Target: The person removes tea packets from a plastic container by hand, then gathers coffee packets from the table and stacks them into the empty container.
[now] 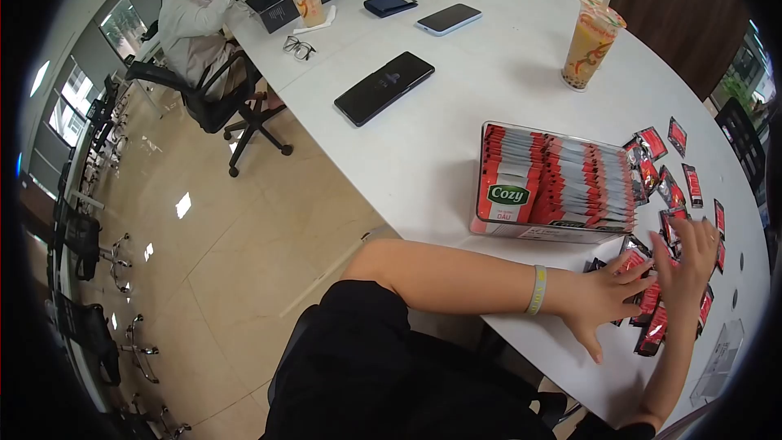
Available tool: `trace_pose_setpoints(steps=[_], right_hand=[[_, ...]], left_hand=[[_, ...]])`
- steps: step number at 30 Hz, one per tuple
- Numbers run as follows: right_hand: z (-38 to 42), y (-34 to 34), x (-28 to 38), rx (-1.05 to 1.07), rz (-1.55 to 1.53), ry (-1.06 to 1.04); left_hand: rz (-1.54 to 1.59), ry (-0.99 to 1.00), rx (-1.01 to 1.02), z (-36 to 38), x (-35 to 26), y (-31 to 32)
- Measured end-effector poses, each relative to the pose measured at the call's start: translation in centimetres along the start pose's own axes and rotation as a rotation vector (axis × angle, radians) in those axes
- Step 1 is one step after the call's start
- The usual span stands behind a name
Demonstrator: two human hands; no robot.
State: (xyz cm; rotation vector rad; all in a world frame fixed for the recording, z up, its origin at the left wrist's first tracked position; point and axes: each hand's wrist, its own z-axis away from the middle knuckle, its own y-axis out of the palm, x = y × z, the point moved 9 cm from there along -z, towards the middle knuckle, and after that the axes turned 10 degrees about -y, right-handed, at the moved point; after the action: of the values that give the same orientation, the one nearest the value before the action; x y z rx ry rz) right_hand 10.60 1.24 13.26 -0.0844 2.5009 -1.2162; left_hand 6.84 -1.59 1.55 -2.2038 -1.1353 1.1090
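The left hand point(604, 297) and right hand point(686, 259) partly hide red packets point(652, 336) near the right edge of the tabletop point(481, 73); lettering on a wristband point(538, 290) is too small to read. Beside the left edge, a seated person point(189, 37) appears, head blurred.

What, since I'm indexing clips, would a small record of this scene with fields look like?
Left hand: fingers spread over loose red packets; contact unclear
Right hand: beside the left, fingers apart, nothing visibly held
Wristband: on the left wrist
Box: open-topped, two rows of packets inside, one reading "Cozy"
Surface: white table
Phones: one black, one blue-edged
Nearer drink cup: upright, beyond the box
Background: seated person in a light shirt
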Motion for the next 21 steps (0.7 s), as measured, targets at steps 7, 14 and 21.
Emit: trace_pose_setpoints(steps=[7, 14, 21], right_hand=[[15.8, 4.4, -12.5, 0.522, 0.035, 0.449], [17.1, 4.5, -10.6, 0.650, -0.120, 0.532], [16.3, 2.8, -11.6, 0.421, -0.174, 0.566]], left_hand=[[-0.086, -0.129, 0.161, -0.1, 1.1, 0.3], [-0.095, -0.256, 0.114, -0.2, 2.0, -0.3], [-0.265, -0.369, 0.206, -0.1, 2.2, -1.4]])
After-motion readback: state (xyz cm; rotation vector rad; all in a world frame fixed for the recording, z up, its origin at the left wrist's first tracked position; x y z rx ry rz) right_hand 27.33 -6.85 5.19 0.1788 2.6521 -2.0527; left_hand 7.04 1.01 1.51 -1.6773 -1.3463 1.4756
